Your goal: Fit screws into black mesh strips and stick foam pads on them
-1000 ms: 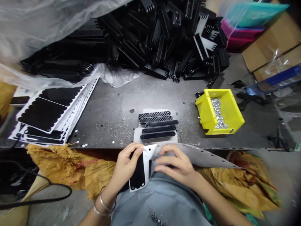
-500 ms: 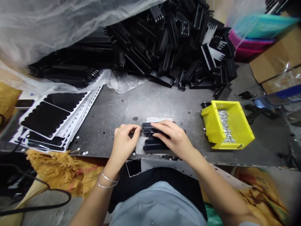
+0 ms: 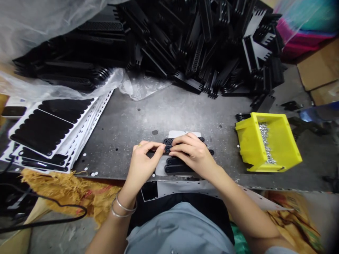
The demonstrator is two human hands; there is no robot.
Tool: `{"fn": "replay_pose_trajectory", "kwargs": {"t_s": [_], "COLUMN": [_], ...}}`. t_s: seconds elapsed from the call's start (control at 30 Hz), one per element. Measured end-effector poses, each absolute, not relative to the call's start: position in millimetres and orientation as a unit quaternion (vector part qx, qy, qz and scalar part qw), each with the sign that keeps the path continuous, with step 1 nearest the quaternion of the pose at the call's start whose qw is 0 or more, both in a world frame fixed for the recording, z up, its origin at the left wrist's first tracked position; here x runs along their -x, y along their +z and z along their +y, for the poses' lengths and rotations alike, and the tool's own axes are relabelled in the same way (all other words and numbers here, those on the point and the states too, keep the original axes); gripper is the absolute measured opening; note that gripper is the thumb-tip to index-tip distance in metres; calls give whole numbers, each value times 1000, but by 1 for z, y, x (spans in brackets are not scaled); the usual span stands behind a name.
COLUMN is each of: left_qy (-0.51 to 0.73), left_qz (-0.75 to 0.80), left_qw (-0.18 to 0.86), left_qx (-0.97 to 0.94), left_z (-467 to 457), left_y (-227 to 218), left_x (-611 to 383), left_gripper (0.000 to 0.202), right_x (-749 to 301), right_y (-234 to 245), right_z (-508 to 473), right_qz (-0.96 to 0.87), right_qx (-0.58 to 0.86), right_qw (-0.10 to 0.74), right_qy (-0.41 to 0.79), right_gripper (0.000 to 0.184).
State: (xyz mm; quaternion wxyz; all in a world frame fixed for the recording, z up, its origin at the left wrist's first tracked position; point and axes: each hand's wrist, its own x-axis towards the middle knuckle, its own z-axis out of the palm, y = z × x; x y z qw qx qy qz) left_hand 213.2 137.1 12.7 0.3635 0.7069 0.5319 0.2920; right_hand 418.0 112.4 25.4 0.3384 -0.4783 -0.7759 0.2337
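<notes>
Several narrow black plastic bars (image 3: 178,169) with rounded ends lie side by side near the table's front edge, partly on pale sheets (image 3: 184,134). The farthest one (image 3: 167,141) has a lattice face. My right hand (image 3: 194,151) is closed over the middle of the row, its fingertips on a black plastic bar (image 3: 167,149) whose left end shows a round recess. At that same end, the thumb and forefinger of my left hand (image 3: 147,160) are pinched together. My right fingers hide most of this bar, and whether anything small sits in the left pinch is hidden.
A yellow bin (image 3: 286,141) of small metal parts (image 3: 265,141) stands to the right. Black toothed plastic parts (image 3: 196,53) are heaped at the back beside clear plastic sheeting (image 3: 143,86). White sheets with black stickers (image 3: 42,132) are stacked at left.
The view has shifted slightly. My right fingers have drawn together on one bar, which now shows its recessed end, and a gap separates it from the nearer bars. My left pinch has moved onto its end.
</notes>
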Motion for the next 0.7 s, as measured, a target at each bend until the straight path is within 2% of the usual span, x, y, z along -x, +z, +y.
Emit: {"fn": "replay_pose_trajectory", "kwargs": {"t_s": [0.1, 0.27, 0.4, 0.53, 0.7], "left_qy": [277, 270, 268, 261, 259], "left_qz": [546, 535, 533, 539, 545], "left_qw": [365, 376, 375, 381, 390], "left_qx": [-701, -707, -709, -704, -696], "left_z": [138, 142, 143, 143, 144], "left_y": [12, 10, 10, 12, 14], "left_x": [-216, -217, -215, -216, -221], "left_gripper": [17, 18, 19, 21, 25], "right_x": [-430, -474, -487, -485, -487], "right_y": [33, 40, 34, 32, 34], "right_z": [106, 91, 86, 87, 87], "right_qz": [-778, -697, -678, -692, -728], "right_qx": [485, 579, 575, 564, 566], "right_qw": [325, 324, 364, 350, 318], "right_qy": [230, 272, 279, 285, 219], "right_gripper": [12, 14, 12, 16, 19]}}
